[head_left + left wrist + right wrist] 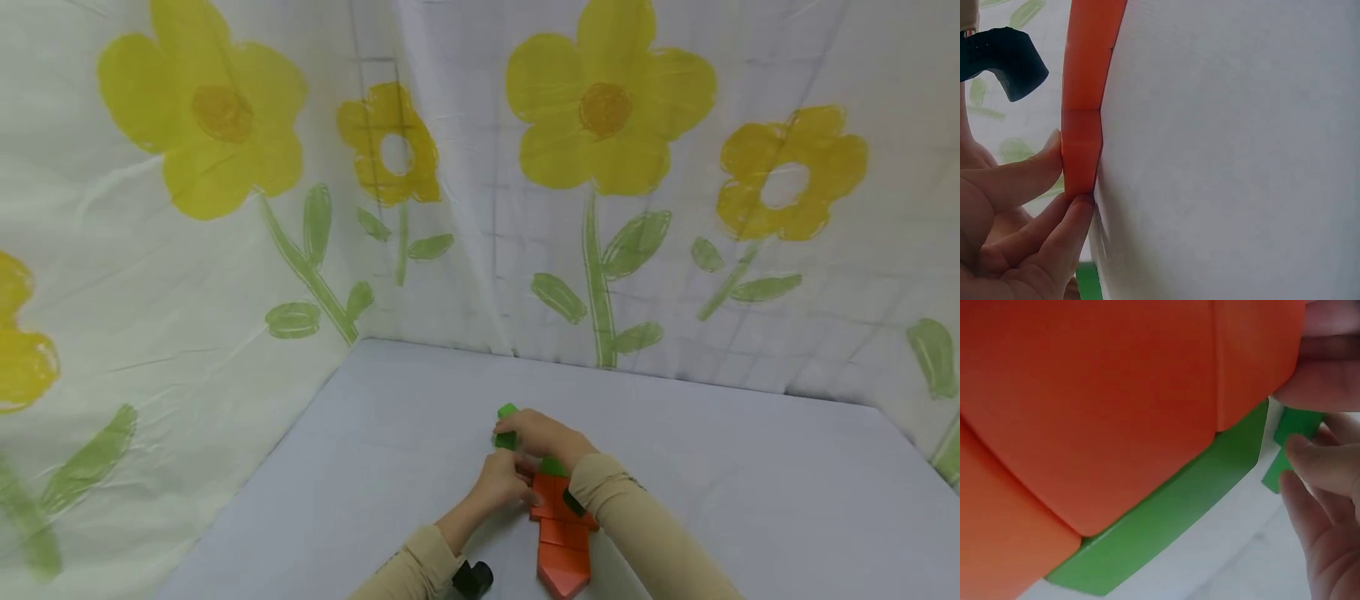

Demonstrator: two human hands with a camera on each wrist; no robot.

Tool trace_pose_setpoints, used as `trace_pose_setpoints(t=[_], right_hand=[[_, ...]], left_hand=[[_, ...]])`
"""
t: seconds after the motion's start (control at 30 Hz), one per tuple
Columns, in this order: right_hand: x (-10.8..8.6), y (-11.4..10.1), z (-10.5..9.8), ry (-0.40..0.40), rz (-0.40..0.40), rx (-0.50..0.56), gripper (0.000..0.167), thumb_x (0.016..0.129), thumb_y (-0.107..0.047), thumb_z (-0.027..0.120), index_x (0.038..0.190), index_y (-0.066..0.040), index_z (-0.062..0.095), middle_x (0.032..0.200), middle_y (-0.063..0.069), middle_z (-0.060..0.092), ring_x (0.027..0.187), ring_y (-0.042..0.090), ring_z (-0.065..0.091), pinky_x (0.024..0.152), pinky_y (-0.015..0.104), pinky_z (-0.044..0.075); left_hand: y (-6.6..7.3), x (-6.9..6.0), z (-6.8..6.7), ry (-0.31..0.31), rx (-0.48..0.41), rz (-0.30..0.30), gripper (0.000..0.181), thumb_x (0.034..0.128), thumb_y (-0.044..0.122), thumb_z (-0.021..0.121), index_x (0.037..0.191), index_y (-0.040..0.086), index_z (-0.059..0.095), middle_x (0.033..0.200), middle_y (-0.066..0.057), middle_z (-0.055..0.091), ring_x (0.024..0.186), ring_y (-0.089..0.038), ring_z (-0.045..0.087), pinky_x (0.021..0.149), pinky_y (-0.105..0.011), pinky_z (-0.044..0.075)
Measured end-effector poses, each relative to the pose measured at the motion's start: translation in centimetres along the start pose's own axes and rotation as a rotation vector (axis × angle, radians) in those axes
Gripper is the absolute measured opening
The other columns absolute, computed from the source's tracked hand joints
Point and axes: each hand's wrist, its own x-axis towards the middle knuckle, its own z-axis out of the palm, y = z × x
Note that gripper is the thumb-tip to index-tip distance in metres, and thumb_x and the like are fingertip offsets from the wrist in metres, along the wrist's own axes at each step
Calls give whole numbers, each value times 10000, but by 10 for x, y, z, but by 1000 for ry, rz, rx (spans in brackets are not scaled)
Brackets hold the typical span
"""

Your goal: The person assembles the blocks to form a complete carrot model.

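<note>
Flat orange blocks [564,533] lie fitted together on the white table, tapering to a point at the near end. A green block [1172,519] sits against their far end. My left hand [498,482] is at their left side, its thumb and fingertips pinching an end orange block [1082,165]. Beyond it, my right hand [543,435] reaches over the far end and holds a small green block [506,441] between its fingers. Bright green [507,410] shows just past those fingers; whether it is a separate block is hard to tell.
A black wrist camera [472,578] sits by the left cuff, and another dark one [573,502] by the right cuff. Around the white table [712,475] hangs a white curtain [465,208] printed with yellow flowers.
</note>
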Motion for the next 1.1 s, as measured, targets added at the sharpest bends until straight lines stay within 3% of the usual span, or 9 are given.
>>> trace_pose_setpoints(t=[0.17,0.47,0.7,0.8,1.1], right_hand=[[-4,5,-2,30,41,-18,338,822,174,536,1082,32,700,1087,153,668,1056,324,598,926,440,468],[-17,20,-8,104,-90,-39,234,795,129,672,1020,71,696,958,142,683,928,283,642,835,375,517],[-30,37,-6,105,-173,52,263,796,138,675,1056,97,685,983,166,691,912,276,658,784,378,539],[-36,38,-6,106,-174,86,260,801,137,677,1055,84,690,982,149,694,910,255,658,778,375,542],[-42,27,-9,76,-81,59,203,823,103,680,1013,43,719,953,113,709,892,238,663,787,355,541]], left_hand=[[1,0,0,-1,14,-7,306,634,-55,862,896,-63,705,802,-90,687,693,-147,602,601,-287,520],[1,0,0,-2,38,-4,328,616,-80,860,908,-56,712,795,-99,704,736,-178,661,635,-302,542],[2,0,1,2,16,-42,321,632,-79,857,918,-49,715,807,-86,696,748,-175,649,649,-316,543],[4,-1,0,2,14,-55,318,637,-76,856,919,-48,712,803,-82,690,746,-172,641,651,-315,542],[6,-1,-1,-3,8,-37,305,639,-80,854,905,-60,707,805,-88,686,745,-179,644,649,-318,542]])
